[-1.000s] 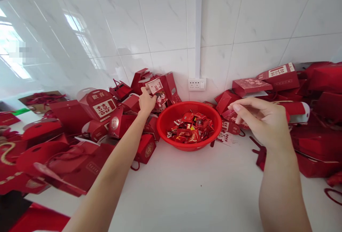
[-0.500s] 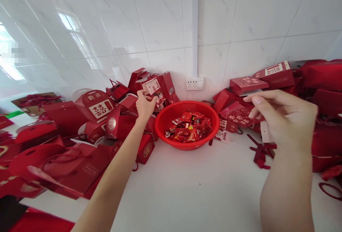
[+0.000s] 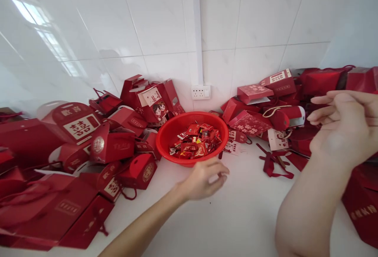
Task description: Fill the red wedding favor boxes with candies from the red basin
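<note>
My left hand (image 3: 205,179) hovers over the white table just in front of a red plastic basin (image 3: 191,162). Its fingers are loosely curved with a gap to the thumb, and nothing is in them. Wrapped candies (image 3: 193,142) in red wrappers lie heaped inside the basin. On the right, my right hand (image 3: 344,121) is raised in front of a pile of red gift boxes, fingers loosely stretched and holding nothing visible. A box with a cartoon couple (image 3: 158,107) leans among other boxes behind the basin, to its left.
Red gift boxes (image 3: 82,125) are piled along the left side, some standing open. More boxes (image 3: 251,123) crowd the right, with a dark red ribbon (image 3: 270,162) on the white table (image 3: 224,225). A power socket (image 3: 201,92) is on the tiled wall.
My left hand has let go of the cartoon-couple box and come down to the front of the basin. My right hand has shifted right. The view has turned slightly right.
</note>
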Demonstrator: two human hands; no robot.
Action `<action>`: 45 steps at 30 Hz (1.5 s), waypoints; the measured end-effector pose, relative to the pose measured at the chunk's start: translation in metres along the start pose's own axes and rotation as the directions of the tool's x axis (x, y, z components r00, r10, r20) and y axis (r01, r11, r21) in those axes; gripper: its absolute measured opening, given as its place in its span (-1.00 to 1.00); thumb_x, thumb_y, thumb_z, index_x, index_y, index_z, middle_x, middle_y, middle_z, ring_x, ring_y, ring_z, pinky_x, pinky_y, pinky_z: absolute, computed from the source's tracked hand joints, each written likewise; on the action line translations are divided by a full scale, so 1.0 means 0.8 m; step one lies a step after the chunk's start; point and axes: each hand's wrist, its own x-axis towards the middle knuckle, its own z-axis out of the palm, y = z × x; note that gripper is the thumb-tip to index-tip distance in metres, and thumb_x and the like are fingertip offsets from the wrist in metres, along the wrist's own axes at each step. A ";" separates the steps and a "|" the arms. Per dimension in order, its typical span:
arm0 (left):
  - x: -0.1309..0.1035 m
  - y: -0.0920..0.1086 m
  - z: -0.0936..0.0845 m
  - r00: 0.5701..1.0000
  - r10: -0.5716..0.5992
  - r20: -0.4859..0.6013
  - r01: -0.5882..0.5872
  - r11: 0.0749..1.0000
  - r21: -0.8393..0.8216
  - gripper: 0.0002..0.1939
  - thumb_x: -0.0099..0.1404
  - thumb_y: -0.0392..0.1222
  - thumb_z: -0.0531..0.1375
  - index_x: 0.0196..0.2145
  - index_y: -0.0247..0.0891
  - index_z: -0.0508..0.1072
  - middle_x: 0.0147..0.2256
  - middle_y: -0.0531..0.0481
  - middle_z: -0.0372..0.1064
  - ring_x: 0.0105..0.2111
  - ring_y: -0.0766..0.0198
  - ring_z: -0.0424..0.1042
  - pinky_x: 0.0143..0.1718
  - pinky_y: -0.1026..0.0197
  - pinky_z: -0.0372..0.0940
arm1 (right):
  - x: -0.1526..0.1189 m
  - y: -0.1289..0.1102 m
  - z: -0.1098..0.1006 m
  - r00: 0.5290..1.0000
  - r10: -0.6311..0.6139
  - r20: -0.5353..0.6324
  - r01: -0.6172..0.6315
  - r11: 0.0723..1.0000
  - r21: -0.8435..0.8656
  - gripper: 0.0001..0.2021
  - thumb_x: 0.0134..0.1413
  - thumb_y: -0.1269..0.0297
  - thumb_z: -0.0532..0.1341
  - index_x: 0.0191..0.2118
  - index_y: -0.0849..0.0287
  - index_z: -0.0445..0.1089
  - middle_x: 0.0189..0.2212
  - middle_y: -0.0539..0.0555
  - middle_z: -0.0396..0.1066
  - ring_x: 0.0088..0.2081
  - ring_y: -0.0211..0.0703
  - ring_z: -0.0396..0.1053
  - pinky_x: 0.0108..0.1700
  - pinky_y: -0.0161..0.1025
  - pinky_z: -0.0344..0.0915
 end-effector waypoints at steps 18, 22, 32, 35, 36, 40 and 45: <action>-0.018 -0.018 -0.017 0.983 0.014 -0.183 -0.007 0.999 0.034 -0.81 0.38 -0.35 0.10 -0.21 -0.25 0.52 -0.28 -0.13 0.51 -0.30 0.25 0.50 -0.26 0.23 0.43 | -0.056 0.122 0.034 0.595 0.560 0.577 0.052 0.689 -0.723 -0.77 0.06 0.12 0.23 -0.21 0.14 0.44 -0.53 0.03 0.49 -0.40 0.02 0.49 -0.20 -0.05 0.35; -0.011 -0.037 -0.074 0.868 -0.127 -0.480 0.245 0.951 0.191 -0.84 0.35 -0.26 0.14 -0.29 -0.19 0.54 -0.28 -0.09 0.50 -0.24 0.21 0.51 -0.13 0.18 0.43 | -0.047 0.114 0.029 0.639 0.571 0.515 -0.028 0.687 -0.726 -0.82 0.04 0.12 0.25 -0.45 0.08 0.32 -0.59 0.00 0.48 -0.51 -0.02 0.47 -0.18 -0.05 0.35; -0.041 -0.122 -0.132 0.626 -0.439 -0.644 0.736 0.605 0.303 -0.74 0.16 -0.15 0.19 -0.20 -0.22 0.54 -0.08 -0.21 0.49 0.03 -0.05 0.43 0.19 -0.11 0.27 | -0.023 0.060 0.011 0.792 0.414 0.450 -0.118 0.826 -0.552 -0.84 -0.10 0.19 0.36 -0.49 0.09 0.40 -0.64 -0.07 0.40 -0.55 -0.12 0.36 -0.42 -0.18 0.30; -0.043 -0.131 -0.126 0.631 -0.483 -0.607 0.742 0.605 0.289 -0.72 0.16 -0.13 0.20 -0.17 -0.23 0.54 -0.05 -0.21 0.49 0.06 -0.06 0.42 0.20 -0.13 0.26 | -0.023 0.033 0.009 0.762 0.378 0.527 -0.146 0.892 -0.428 -0.93 -0.15 0.36 0.34 -0.49 0.10 0.44 -0.61 -0.07 0.42 -0.55 -0.20 0.32 -0.46 -0.25 0.25; -0.043 -0.132 -0.124 0.632 -0.489 -0.601 0.740 0.612 0.280 -0.72 0.17 -0.13 0.19 -0.17 -0.23 0.54 -0.05 -0.21 0.49 0.06 -0.06 0.42 0.19 -0.12 0.26 | -0.024 0.023 0.009 0.768 0.355 0.534 -0.139 0.905 -0.402 -0.93 -0.16 0.40 0.33 -0.49 0.10 0.44 -0.59 -0.06 0.42 -0.54 -0.21 0.31 -0.47 -0.27 0.23; -0.039 -0.123 -0.114 0.624 -0.495 -0.605 0.737 0.629 0.246 -0.75 0.17 -0.16 0.19 -0.19 -0.22 0.54 -0.07 -0.18 0.52 0.04 -0.05 0.44 0.17 -0.13 0.27 | -0.026 -0.011 0.010 0.802 0.356 0.480 -0.171 0.907 -0.386 -0.90 -0.19 0.44 0.29 -0.50 0.07 0.46 -0.59 -0.03 0.41 -0.58 -0.22 0.24 -0.58 -0.29 0.09; -0.029 -0.104 -0.097 0.601 -0.537 -0.592 0.762 0.609 0.220 -0.77 0.16 -0.19 0.23 -0.20 -0.19 0.56 -0.06 -0.15 0.54 0.04 -0.08 0.45 0.18 -0.19 0.24 | -0.027 -0.031 0.008 0.700 0.459 0.547 -0.273 0.880 -0.389 -0.92 -0.12 0.38 0.30 -0.49 0.04 0.49 -0.62 -0.02 0.40 -0.64 -0.23 0.17 -0.64 -0.29 0.01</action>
